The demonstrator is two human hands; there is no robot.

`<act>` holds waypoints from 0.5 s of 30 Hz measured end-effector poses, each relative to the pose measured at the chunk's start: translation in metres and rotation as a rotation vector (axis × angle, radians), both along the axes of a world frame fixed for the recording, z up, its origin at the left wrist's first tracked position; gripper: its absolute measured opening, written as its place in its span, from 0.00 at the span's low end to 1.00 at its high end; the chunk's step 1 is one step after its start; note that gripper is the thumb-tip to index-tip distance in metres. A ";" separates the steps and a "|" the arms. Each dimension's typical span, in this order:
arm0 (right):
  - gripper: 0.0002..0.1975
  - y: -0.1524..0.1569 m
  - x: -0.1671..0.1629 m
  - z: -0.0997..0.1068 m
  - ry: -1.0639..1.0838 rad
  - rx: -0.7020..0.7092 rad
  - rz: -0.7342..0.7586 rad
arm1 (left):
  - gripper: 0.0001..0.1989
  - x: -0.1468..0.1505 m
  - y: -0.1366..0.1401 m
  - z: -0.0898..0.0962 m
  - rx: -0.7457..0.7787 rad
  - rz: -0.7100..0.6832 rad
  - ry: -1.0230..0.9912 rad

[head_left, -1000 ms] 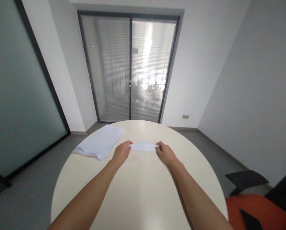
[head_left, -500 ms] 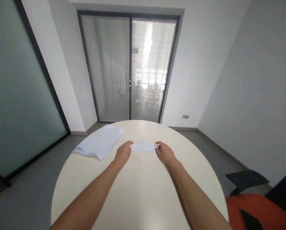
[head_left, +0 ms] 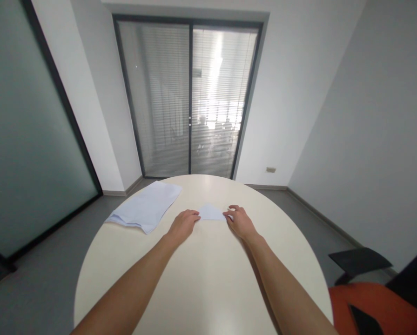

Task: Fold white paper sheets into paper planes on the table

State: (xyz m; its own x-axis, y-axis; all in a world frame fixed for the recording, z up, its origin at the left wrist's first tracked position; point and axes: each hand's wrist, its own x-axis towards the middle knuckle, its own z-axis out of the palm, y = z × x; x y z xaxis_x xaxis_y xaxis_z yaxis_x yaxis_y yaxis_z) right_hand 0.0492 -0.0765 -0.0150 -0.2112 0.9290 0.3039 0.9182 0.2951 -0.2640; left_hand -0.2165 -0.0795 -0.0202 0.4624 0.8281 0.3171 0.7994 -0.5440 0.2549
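A small piece of folded white paper [head_left: 211, 212] lies on the round table, peaked at its far side and straight along its near edge. My left hand [head_left: 184, 224] is at its left end, fingers together over the corner and thumb close beneath them. At the right end, my right hand [head_left: 241, 222] has the corner between thumb and index finger, with the other fingers curled above. Both hands cover the ends of the paper.
Several loose white sheets [head_left: 147, 204] lie in a stack at the table's left far side. The cream round table [head_left: 201, 274] has a curved edge. An orange chair [head_left: 372, 307] with black armrests stands at the right. Beyond the table is a glass door [head_left: 156, 102] with blinds.
My left hand has moved right, further over the paper. My right fingertips have shifted slightly left. Less of the paper's width shows, and its side corners look folded or covered.
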 end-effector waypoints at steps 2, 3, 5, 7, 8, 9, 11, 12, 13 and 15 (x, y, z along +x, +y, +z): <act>0.16 0.000 0.000 0.001 -0.021 0.003 0.003 | 0.17 0.004 -0.006 0.001 -0.004 0.029 0.004; 0.16 0.000 -0.001 0.002 -0.034 0.007 0.003 | 0.17 0.006 -0.009 0.002 0.009 0.046 0.005; 0.16 0.000 -0.004 0.005 -0.070 0.015 0.003 | 0.20 0.011 -0.017 0.003 0.030 0.063 0.043; 0.15 -0.002 -0.010 0.008 -0.109 0.019 0.012 | 0.23 0.016 -0.023 0.003 0.056 0.067 0.095; 0.16 -0.003 -0.014 0.009 -0.121 0.020 0.032 | 0.24 0.018 -0.026 0.003 0.061 0.068 0.114; 0.16 -0.005 -0.018 0.010 -0.123 0.021 0.072 | 0.25 0.020 -0.028 0.003 0.062 0.068 0.127; 0.18 -0.008 -0.027 0.009 -0.094 0.020 0.203 | 0.26 0.022 -0.030 0.003 0.058 0.067 0.142; 0.20 -0.010 -0.032 0.007 -0.073 0.008 0.282 | 0.26 0.022 -0.031 0.004 0.057 0.067 0.145; 0.22 -0.012 -0.036 0.005 -0.055 -0.018 0.348 | 0.25 0.022 -0.032 0.004 0.057 0.065 0.146; 0.26 -0.015 -0.042 0.000 -0.041 -0.115 0.413 | 0.25 0.022 -0.033 0.006 0.062 0.064 0.144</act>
